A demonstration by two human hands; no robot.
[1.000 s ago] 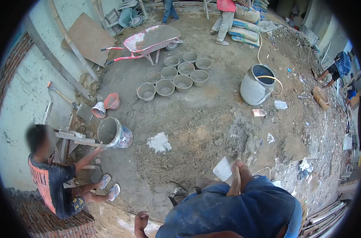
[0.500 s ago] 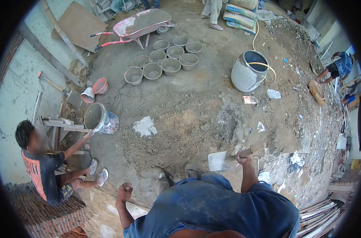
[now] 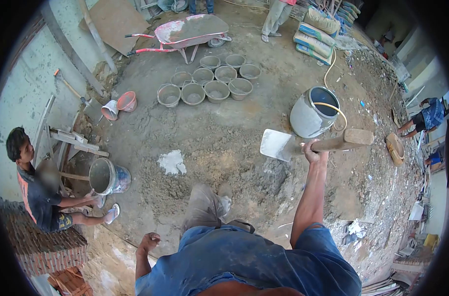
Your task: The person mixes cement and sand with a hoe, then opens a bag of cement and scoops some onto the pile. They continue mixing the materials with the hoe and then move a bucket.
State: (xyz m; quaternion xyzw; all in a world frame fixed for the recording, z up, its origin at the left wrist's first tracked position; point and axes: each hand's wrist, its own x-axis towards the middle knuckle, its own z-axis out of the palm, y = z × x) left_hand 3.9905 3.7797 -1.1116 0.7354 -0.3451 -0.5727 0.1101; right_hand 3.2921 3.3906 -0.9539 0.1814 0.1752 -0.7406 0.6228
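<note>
My right hand (image 3: 313,151) is closed around the wooden handle of a shovel (image 3: 277,145). The pale flat blade points left, and the thick handle end reaches right of my fist. Below the blade lies wet grey mortar mix (image 3: 271,175) spread on the ground. My left hand (image 3: 149,241) hangs low beside my body, fingers curled, with nothing visible in it. A white patch of powder (image 3: 172,162) lies on the mix ahead of my feet. To the left, a seated co-worker (image 3: 41,187) has hands at a large mortar-stained bucket (image 3: 102,176).
Several mortar buckets (image 3: 217,91) stand grouped ahead, before a red wheelbarrow (image 3: 192,30). A water drum (image 3: 308,116) with a hose stands ahead right. Stacked cement bags (image 3: 315,39) sit behind it. Another shovel (image 3: 92,108) leans at the left wall. Rubble (image 3: 377,182) covers the right side.
My right hand has moved forward with the shovel, its blade now farther from my feet. One leg has stepped forward. The co-worker's bucket appears lower and farther left as the view shifts.
</note>
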